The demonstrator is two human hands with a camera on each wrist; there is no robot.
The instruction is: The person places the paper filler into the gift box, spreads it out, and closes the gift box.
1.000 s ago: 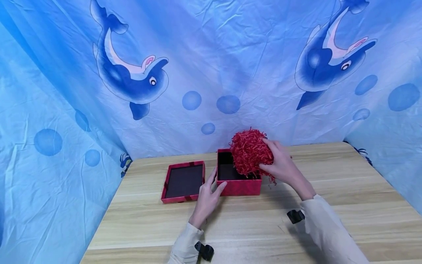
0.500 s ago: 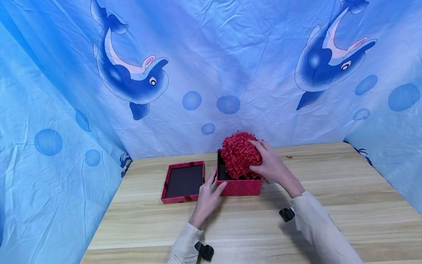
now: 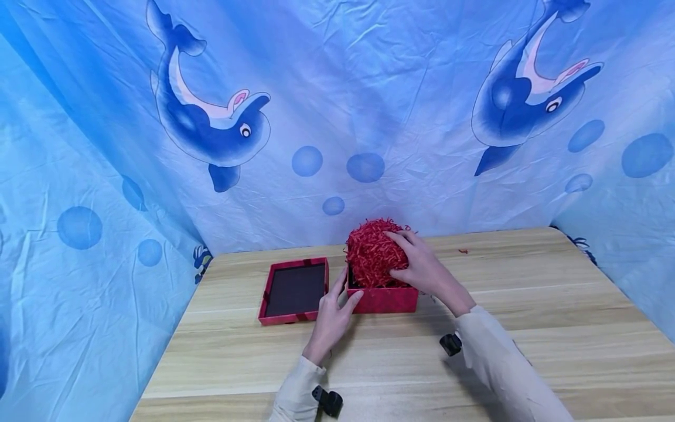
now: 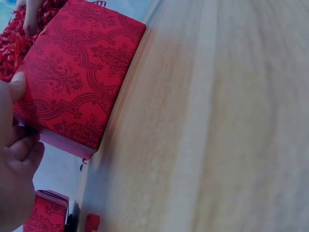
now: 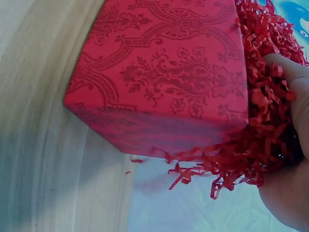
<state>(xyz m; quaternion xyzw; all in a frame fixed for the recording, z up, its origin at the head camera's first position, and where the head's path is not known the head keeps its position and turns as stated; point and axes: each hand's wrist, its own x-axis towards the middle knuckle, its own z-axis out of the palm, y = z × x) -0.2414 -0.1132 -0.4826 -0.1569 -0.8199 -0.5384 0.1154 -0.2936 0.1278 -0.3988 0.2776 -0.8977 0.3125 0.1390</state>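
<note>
A red patterned box stands uncovered on the table, its dark inside mostly covered from above. My left hand steadies its near left corner. The left wrist view shows the thumb at the front rim of the box, with the other fingers bent against its side. A big clump of red shredded paper sits in the box's mouth and bulges above the rim. My right hand grips this clump from the right. Loose strands of shredded paper hang over the box's right edge in the right wrist view.
Left of the box lies its shallow red lid, dark inside facing up. A small red paper scrap lies on the wooden table at the right. Behind the table hangs a blue dolphin-print cloth.
The right hand has carried the shredded paper left and down into the box's opening. A scrap now shows on the table at the right. The left hand and box stay put.
</note>
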